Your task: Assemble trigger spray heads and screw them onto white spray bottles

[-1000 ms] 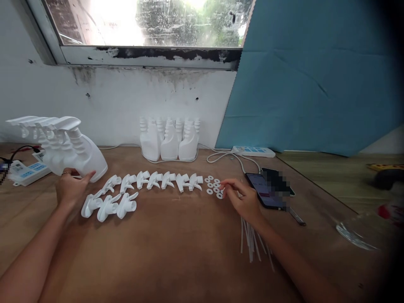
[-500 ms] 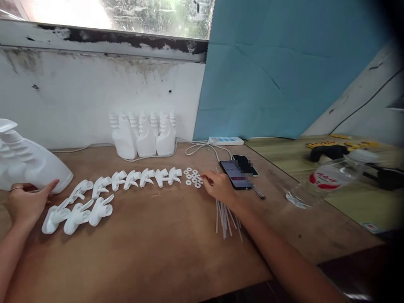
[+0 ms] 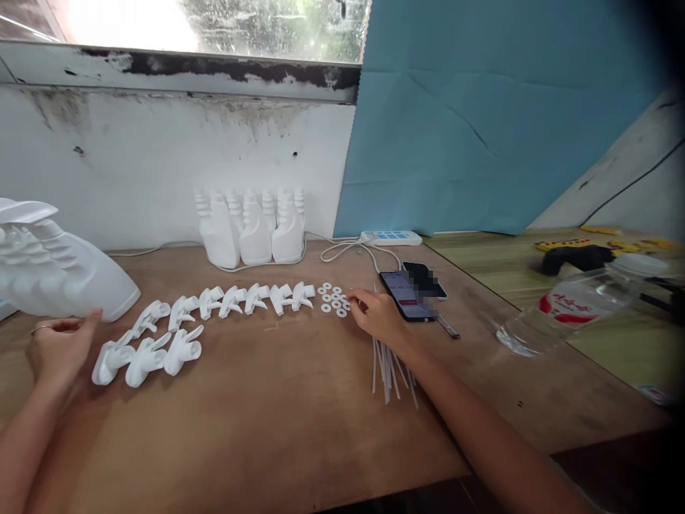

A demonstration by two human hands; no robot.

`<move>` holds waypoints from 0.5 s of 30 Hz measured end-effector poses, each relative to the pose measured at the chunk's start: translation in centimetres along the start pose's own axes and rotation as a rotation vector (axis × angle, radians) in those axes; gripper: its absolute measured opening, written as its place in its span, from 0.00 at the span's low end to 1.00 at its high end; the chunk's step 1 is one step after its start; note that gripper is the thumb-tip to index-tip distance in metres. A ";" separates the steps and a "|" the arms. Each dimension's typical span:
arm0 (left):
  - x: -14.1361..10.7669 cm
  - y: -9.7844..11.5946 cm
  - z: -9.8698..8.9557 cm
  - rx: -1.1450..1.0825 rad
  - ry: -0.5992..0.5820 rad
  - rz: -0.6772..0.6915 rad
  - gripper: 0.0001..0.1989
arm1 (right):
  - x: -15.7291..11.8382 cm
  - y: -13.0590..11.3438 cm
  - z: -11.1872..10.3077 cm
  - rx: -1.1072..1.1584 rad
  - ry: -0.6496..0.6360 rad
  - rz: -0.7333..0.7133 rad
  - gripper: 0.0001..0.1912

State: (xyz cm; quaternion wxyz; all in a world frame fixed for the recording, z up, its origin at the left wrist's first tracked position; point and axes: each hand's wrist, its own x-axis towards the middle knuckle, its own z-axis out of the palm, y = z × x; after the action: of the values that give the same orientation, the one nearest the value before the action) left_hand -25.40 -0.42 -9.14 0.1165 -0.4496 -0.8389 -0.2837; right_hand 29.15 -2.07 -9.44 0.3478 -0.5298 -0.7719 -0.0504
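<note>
The head view shows me the right hand (image 3: 381,315) at the right edge of a bunch of small flat white rings (image 3: 332,299) on the brown table (image 3: 278,428). Its thumb and fingers are bent and close together, with the tips right by the nearest rings. From here I cannot tell if a ring is pinched in them. Most of the rings lie out in the open, just left of the fingertips. Under the wrist and near the arm I see thin clear-white plastic tubes (image 3: 393,375) in a loose bundle.

The left hand (image 3: 60,351) is far over on the other side. Its fingers are curled and its thumb points up, close to the bottom of the white plastic spray bottles (image 3: 93,275) with tops on. I cannot tell if the fingers hold or touch them.

Between the two hands lie white plastic spray tops (image 3: 257,298), seven in a long row and three in front. The row ends just left of the rings. More white plastic bottles without tops (image 3: 255,235) stand by the wall (image 3: 160,164). A black phone with a lit screen (image 3: 404,294) lies right of the right hand.
</note>
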 end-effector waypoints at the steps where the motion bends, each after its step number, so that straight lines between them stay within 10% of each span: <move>1: -0.8 0.6 -0.5 -0.021 -0.035 -0.054 0.22 | 0.0 0.0 0.0 0.001 0.005 0.001 0.10; 15: -11.9 5.9 -3.8 0.117 -0.316 0.448 0.29 | 0.0 -0.7 -0.1 -0.011 0.024 0.016 0.11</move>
State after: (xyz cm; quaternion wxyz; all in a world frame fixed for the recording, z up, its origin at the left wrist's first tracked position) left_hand -14.00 -8.19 -9.20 0.0701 -0.6551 -0.7413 -0.1283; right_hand 28.64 -2.42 -9.13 0.3547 -0.5372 -0.7630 -0.0583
